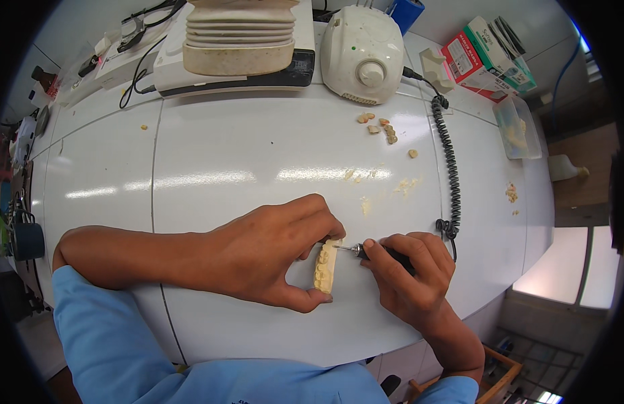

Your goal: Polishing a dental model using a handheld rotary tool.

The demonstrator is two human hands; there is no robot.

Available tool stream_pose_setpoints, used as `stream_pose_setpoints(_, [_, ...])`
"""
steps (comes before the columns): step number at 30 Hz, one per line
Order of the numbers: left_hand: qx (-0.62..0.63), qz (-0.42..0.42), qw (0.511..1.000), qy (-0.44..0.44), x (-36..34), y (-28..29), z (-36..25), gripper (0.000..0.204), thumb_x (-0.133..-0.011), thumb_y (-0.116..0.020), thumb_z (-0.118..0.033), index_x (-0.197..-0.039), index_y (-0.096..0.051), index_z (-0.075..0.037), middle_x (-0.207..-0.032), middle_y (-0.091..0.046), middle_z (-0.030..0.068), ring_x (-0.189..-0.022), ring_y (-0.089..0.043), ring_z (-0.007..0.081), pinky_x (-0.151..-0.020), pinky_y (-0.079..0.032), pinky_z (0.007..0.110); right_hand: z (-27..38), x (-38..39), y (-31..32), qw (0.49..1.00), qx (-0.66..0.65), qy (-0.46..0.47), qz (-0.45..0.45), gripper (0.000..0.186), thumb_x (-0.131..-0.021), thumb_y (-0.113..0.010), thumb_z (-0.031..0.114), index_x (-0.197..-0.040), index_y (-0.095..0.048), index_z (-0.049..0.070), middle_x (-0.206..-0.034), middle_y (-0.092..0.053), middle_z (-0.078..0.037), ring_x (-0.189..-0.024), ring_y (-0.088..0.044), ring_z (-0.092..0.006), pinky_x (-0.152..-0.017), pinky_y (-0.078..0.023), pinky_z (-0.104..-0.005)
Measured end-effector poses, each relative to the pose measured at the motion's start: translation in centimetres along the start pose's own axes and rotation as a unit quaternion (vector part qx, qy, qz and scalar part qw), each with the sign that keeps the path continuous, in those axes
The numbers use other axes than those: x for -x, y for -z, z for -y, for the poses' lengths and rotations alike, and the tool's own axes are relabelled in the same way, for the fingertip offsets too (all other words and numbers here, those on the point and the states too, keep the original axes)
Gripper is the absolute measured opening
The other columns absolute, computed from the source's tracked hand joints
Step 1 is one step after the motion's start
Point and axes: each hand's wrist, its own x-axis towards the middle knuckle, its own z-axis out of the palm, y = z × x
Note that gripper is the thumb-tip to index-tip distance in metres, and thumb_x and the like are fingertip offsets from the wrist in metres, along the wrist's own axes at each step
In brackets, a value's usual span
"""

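Note:
My left hand grips a cream plaster dental model between thumb and fingers, resting it on the white table. A row of moulded teeth faces right. My right hand holds a black rotary handpiece like a pen, and its thin metal bur touches the top of the model. A black coiled cord runs from the handpiece up to the white motor unit at the back.
Small plaster tooth pieces and dust lie beyond the hands. A white machine with a ribbed beige bellows stands at the back. Cardboard boxes and a clear plastic tub sit at the right edge.

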Motion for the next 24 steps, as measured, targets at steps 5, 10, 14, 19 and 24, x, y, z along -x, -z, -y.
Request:
stream_pose_setpoints(5, [0.001, 0.002, 1.0, 0.001, -0.02, -0.01, -0.06, 0.079, -0.084, -0.106, -0.028, -0.143, -0.065, 0.004, -0.125, -0.064, 0.0137, -0.09, -0.067, 0.0213, -0.074, -0.062, 0.034, 0.04, 0.03, 0.02, 1.0, 0.001, -0.002, 0.001, 0.033, -0.088, -0.096, 0.021, -0.12, -0.093, 0.014, -0.096, -0.075, -0.004, -0.083, -0.069, -0.0205, -0.069, -0.05, -0.0353])
stream_pose_setpoints(10, [0.0, 0.008, 1.0, 0.004, -0.05, 0.06, -0.11, 0.079, -0.084, -0.106, -0.029, -0.144, -0.065, 0.003, -0.125, -0.064, 0.0136, -0.091, -0.068, 0.0217, -0.075, -0.063, 0.034, 0.1, -0.01, 0.1, 1.0, 0.007, -0.002, 0.004, 0.033, -0.088, -0.096, 0.022, -0.121, -0.093, 0.014, -0.097, -0.075, -0.005, -0.084, -0.069, -0.0206, -0.068, -0.051, -0.0354])
stream_pose_setpoints(14, [0.002, 0.011, 1.0, 0.008, -0.04, 0.16, -0.06, 0.08, -0.084, -0.106, -0.029, -0.144, -0.065, 0.003, -0.125, -0.064, 0.0135, -0.09, -0.067, 0.0213, -0.075, -0.062, 0.033, 0.0, -0.1, 0.04, 1.0, 0.011, 0.004, 0.001, 0.033, -0.089, -0.096, 0.024, -0.12, -0.093, 0.014, -0.097, -0.075, -0.005, -0.084, -0.069, -0.0209, -0.068, -0.051, -0.0357])
stream_pose_setpoints(19, [0.0, 0.012, 1.0, 0.005, -0.11, 0.21, -0.07, 0.079, -0.084, -0.106, -0.028, -0.143, -0.065, 0.004, -0.124, -0.063, 0.0131, -0.09, -0.067, 0.0208, -0.076, -0.063, 0.033, 0.01, -0.06, 0.07, 1.0, 0.004, 0.006, 0.001, 0.033, -0.089, -0.096, 0.024, -0.12, -0.093, 0.014, -0.098, -0.076, -0.005, -0.084, -0.069, -0.0208, -0.068, -0.051, -0.0355])
stream_pose_setpoints(24, [0.009, 0.009, 1.0, 0.007, -0.1, 0.14, -0.06, 0.079, -0.083, -0.106, -0.028, -0.142, -0.066, 0.006, -0.121, -0.062, 0.0122, -0.089, -0.065, 0.0202, -0.075, -0.061, 0.034, 0.04, -0.03, 0.06, 1.0, 0.001, 0.004, 0.004, 0.033, -0.089, -0.096, 0.024, -0.12, -0.093, 0.014, -0.098, -0.077, -0.004, -0.083, -0.069, -0.0205, -0.068, -0.05, -0.0354])
